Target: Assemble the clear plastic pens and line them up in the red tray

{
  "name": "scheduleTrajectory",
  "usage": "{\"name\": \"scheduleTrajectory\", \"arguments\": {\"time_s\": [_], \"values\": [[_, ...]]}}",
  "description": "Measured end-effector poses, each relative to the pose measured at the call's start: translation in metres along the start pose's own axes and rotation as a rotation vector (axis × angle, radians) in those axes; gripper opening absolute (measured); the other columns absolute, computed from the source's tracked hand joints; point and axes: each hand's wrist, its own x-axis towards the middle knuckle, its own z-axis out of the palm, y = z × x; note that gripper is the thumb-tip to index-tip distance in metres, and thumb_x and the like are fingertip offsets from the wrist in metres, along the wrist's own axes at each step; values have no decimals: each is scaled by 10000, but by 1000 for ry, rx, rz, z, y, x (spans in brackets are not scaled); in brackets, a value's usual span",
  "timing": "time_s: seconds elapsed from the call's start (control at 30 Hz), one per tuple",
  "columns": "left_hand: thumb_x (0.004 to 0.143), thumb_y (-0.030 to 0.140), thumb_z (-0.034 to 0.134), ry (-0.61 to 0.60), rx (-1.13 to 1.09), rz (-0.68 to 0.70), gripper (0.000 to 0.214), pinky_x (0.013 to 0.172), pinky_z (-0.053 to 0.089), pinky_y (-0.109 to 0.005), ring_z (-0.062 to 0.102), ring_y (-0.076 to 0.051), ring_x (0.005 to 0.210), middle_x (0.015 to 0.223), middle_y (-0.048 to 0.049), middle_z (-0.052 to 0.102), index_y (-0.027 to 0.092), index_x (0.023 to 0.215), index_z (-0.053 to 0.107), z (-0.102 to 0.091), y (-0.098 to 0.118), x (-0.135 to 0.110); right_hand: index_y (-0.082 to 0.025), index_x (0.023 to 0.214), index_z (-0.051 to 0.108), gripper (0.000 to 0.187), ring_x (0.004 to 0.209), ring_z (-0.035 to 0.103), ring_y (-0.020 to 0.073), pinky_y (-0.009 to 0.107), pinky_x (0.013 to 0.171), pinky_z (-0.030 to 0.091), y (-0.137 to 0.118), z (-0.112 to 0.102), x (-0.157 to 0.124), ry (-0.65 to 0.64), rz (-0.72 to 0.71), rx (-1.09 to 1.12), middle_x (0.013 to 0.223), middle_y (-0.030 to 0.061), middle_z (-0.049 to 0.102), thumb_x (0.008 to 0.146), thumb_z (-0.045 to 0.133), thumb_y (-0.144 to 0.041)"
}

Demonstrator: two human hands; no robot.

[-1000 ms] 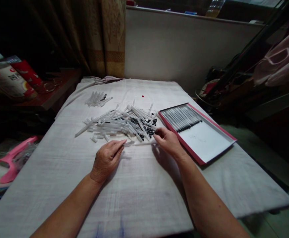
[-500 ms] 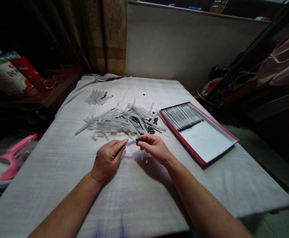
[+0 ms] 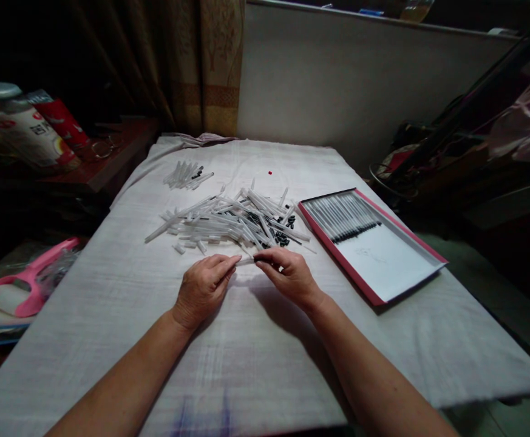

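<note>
A translucent pen barrel spans the gap between my two hands, just in front of the pile of pen parts. My left hand is closed, pinching the barrel's left part between thumb and fingers. At the other end, my right hand pinches a small black piece with thumb and forefinger; whether it is fully seated on the barrel is too small to tell. Beyond the hands lies a loose heap of clear barrels and caps, with small black plugs on its right side.
A red-edged shallow box on the right holds a row of pens with black ends. A smaller group of clear caps and a red bit lie farther back. Jars stand on a side table; a pink-handled item is at left.
The view has shifted slightly, moving everything a little to the right. My hands stay on the pen barrel, and my right fingers have closed in more over the black piece.
</note>
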Motion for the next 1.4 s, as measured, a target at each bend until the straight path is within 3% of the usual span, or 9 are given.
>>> {"name": "scheduleTrajectory", "arguments": {"time_s": [0.23, 0.4, 0.53, 0.63, 0.8, 0.93, 1.1, 1.23, 1.4], "values": [[920, 188, 518, 3, -40, 11, 307, 779, 547, -305, 668, -181, 857, 968, -67, 710, 228, 1192, 655, -1, 1, 0, -212, 652, 651, 376, 599, 588, 147, 256, 608, 416, 4, 1, -1, -110, 68, -207, 626, 33, 658, 933, 474, -386], [921, 192, 513, 25, -36, 5, 301, 773, 553, -301, 671, -183, 857, 971, -70, 710, 221, 1184, 657, -1, 1, 0, -213, 956, 645, 148, 617, 582, 133, 244, 601, 436, -1, 0, -2, -70, 41, -76, 784, 23, 694, 870, 559, -299], [923, 193, 516, 20, -28, 12, 286, 779, 554, -309, 672, -186, 857, 974, -71, 710, 208, 1171, 658, -1, 1, 1, -211, 857, 634, 104, 626, 587, 134, 243, 610, 433, -1, 1, -2, -76, 36, -52, 732, 17, 676, 871, 547, -267], [925, 190, 515, 12, -30, 19, 276, 778, 551, -307, 673, -185, 853, 977, -72, 711, 199, 1162, 656, -1, 1, 0, -213, 763, 626, 216, 630, 596, 145, 254, 622, 431, -1, 0, -2, -101, 78, -90, 680, 16, 665, 906, 505, -320], [932, 196, 505, 8, -23, 11, 275, 770, 545, -297, 672, -181, 848, 968, -68, 710, 207, 1164, 651, -1, 1, 0, -211, 954, 624, 130, 627, 583, 131, 242, 612, 435, 0, -3, -2, -115, 71, -48, 774, 14, 683, 859, 571, -283], [929, 197, 509, 6, -25, 5, 275, 775, 544, -303, 669, -185, 855, 974, -71, 707, 199, 1163, 652, 0, 0, 0, -208, 824, 633, 149, 646, 581, 138, 251, 632, 430, 1, -3, -2, -109, 64, -93, 722, 17, 672, 888, 525, -288], [919, 178, 518, 2, -34, -2, 283, 784, 543, -299, 669, -182, 859, 979, -67, 706, 202, 1165, 655, 0, 0, -1, -210, 990, 622, 158, 609, 560, 118, 231, 608, 429, 6, -2, -4, -106, 47, -68, 776, 9, 685, 860, 572, -285], [923, 183, 512, -4, -41, 4, 289, 778, 545, -300, 669, -182, 858, 981, -69, 708, 203, 1174, 653, 0, 0, -1, -209, 890, 629, 122, 620, 561, 120, 229, 624, 425, 8, -1, -4, -103, 29, -105, 736, 4, 666, 880, 548, -300], [925, 192, 519, -1, -31, -4, 274, 781, 541, -299, 668, -181, 854, 982, -67, 709, 200, 1163, 654, 1, 0, -2, -208, 962, 610, 131, 579, 545, 112, 227, 597, 416, 5, -2, -3, -117, 41, -93, 762, 4, 680, 866, 562, -284]]}}
